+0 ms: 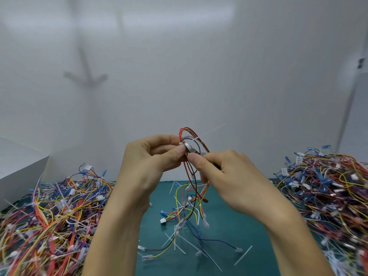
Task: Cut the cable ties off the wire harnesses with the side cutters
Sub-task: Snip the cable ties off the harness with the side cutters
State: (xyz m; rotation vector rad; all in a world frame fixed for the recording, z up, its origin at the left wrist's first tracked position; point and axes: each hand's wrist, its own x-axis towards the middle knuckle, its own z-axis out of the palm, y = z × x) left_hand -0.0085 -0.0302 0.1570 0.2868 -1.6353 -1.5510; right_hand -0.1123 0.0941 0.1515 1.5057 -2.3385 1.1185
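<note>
My left hand [151, 162] pinches a wire harness [196, 176] of red, yellow, black and white wires, held up above the green mat. A white cable tie [207, 132] wraps the harness loop near the top, its tail pointing up to the right. My right hand [221, 172] grips the side cutters [189, 147], whose metal head sits against the wires right beside my left fingertips. The cutter handles are hidden inside my right hand. The harness ends with white and blue connectors hang down to the mat.
A big pile of tangled harnesses [51, 220] lies on the left and another pile [328, 190] on the right. Cut white tie pieces [243, 254] are scattered on the green mat [229, 236]. A white box [20, 168] stands at far left, a white wall behind.
</note>
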